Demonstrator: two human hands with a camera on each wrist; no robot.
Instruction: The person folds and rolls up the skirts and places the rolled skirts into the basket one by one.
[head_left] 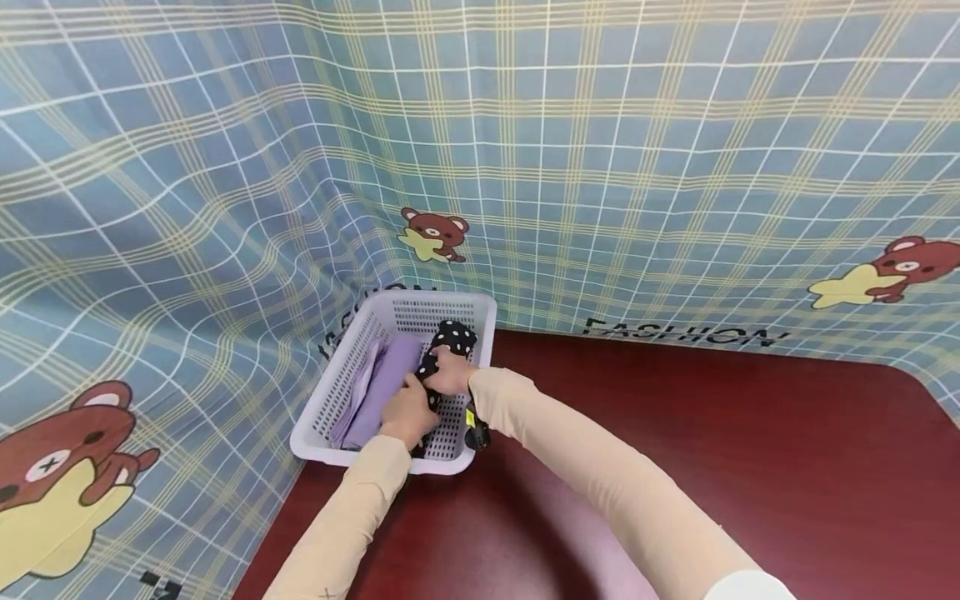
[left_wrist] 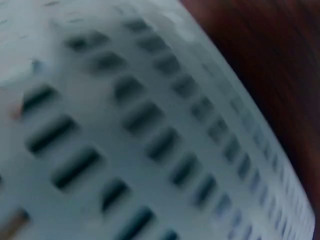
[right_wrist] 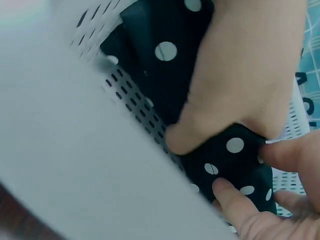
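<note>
A white perforated basket (head_left: 486,310) stands at the table's back left corner. In it lie a folded purple cloth (head_left: 390,383) on the left and a black cloth with white dots (head_left: 453,336) on the right. My right hand (head_left: 450,372) grips the dotted cloth (right_wrist: 160,60) from above, thumb and fingers pinching it. Just nearer to me, my left hand (head_left: 408,414) holds the same cloth, its fingers (right_wrist: 227,195) curled on the fabric. The left wrist view shows only the blurred basket wall (left_wrist: 150,125), with no hand in it.
The dark red table (head_left: 712,450) stretches to the right and front of the basket. A blue checked cloth with bear prints (head_left: 525,167) covers the back and left side. A small black and yellow device (head_left: 476,432) sits at my right wrist.
</note>
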